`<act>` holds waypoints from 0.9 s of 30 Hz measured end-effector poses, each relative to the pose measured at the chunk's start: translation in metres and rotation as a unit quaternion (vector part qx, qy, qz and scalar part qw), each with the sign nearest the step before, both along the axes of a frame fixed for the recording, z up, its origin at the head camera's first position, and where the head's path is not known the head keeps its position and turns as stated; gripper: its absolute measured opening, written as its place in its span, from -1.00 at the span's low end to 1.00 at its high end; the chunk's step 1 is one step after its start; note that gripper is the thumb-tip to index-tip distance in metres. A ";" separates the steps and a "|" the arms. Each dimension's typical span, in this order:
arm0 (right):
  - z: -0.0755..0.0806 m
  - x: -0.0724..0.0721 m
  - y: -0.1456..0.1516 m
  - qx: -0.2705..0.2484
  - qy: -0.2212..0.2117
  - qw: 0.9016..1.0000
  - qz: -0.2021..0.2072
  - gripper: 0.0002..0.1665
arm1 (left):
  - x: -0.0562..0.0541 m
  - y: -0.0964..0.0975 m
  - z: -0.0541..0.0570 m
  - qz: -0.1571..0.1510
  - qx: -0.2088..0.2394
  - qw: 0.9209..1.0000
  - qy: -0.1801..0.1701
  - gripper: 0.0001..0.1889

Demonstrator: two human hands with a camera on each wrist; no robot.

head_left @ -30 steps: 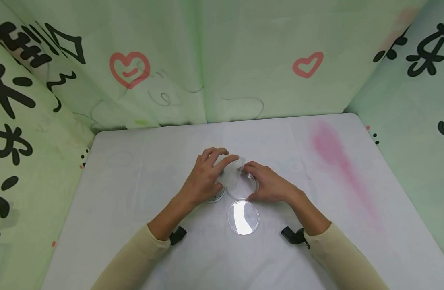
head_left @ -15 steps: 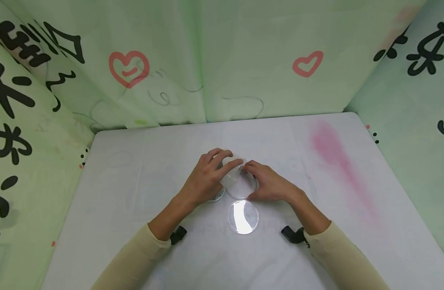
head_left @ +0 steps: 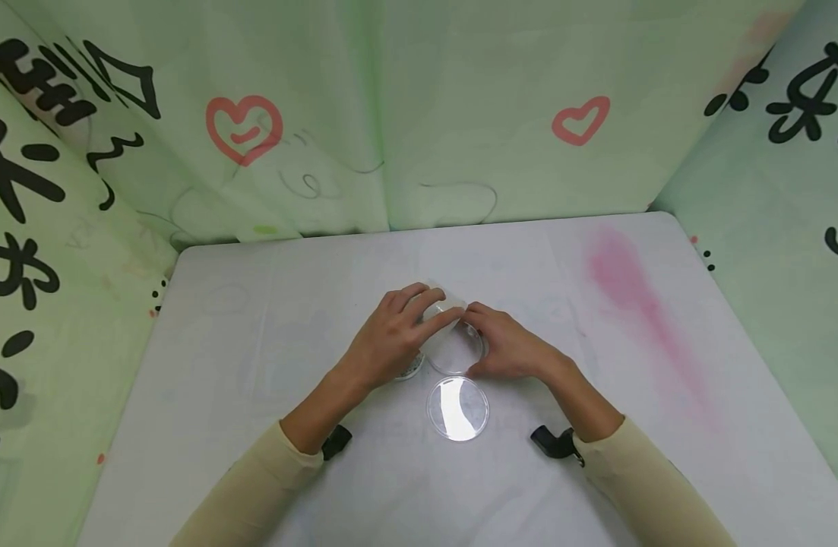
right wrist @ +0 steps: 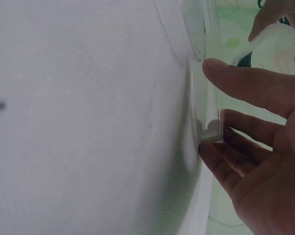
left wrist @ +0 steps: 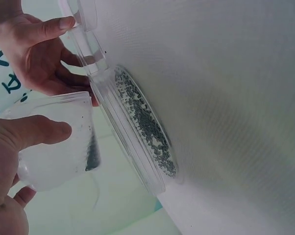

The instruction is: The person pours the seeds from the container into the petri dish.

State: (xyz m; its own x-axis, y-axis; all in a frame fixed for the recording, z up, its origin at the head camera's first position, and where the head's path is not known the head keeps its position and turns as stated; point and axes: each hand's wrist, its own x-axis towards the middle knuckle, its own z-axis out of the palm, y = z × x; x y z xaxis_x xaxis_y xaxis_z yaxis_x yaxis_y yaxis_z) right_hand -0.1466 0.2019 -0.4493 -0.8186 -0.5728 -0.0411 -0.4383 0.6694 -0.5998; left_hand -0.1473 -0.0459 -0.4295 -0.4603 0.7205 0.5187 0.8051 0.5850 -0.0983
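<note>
My left hand (head_left: 391, 334) grips a translucent plastic cup (left wrist: 76, 152), tipped on its side above the table. Dark granules (left wrist: 92, 155) lie along the cup's lower wall. The cup's mouth faces a clear round dish (head_left: 453, 353), which looks like a petri dish. Fingers and thumb of my right hand (head_left: 507, 346) hold this dish at its right side, low on the table. Beneath my left hand, mostly hidden in the head view, sits another clear round dish (head_left: 412, 368); the left wrist view shows dark granules (left wrist: 147, 127) spread across its bottom.
A third clear round piece (head_left: 458, 410), a dish or lid, lies on the white table (head_left: 289, 304) nearer me, reflecting light. Green curtains (head_left: 425, 114) with drawn hearts and black writing stand behind and at both sides. A pink stain (head_left: 637, 304) marks the table's right side.
My left hand has shifted slightly right with the cup, which now tilts differently and comes closer to my right fingers. The right hand and the dishes stay put.
</note>
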 end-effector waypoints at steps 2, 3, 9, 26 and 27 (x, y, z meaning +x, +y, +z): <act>0.000 0.000 0.000 0.000 -0.001 1.000 0.000 -0.15 | 0.000 0.000 0.000 0.000 -0.002 1.000 0.003 -0.40; 0.000 0.000 0.000 0.001 -0.001 1.000 0.001 -0.14 | 0.000 0.000 0.000 -0.001 -0.003 1.000 0.005 -0.40; -0.001 -0.001 0.001 0.001 0.002 1.000 0.003 -0.16 | 0.001 0.000 0.000 -0.008 -0.011 1.000 0.018 -0.39; -0.001 0.000 0.000 -0.012 -0.008 1.000 -0.005 -0.25 | 0.003 0.001 0.002 -0.021 -0.029 0.998 0.045 -0.38; -0.001 0.000 0.000 -0.011 -0.008 1.000 -0.005 -0.25 | 0.003 0.002 0.002 -0.020 -0.029 0.998 0.047 -0.37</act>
State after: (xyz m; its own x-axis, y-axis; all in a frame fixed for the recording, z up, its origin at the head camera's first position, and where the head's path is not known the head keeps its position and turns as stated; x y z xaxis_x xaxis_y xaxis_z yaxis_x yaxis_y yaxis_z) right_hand -0.1468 0.2017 -0.4507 -0.8236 -0.5657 -0.0408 -0.4226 0.6601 -0.6211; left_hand -0.1444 -0.0443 -0.4273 -0.3809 0.7678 0.5152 0.8137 0.5429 -0.2074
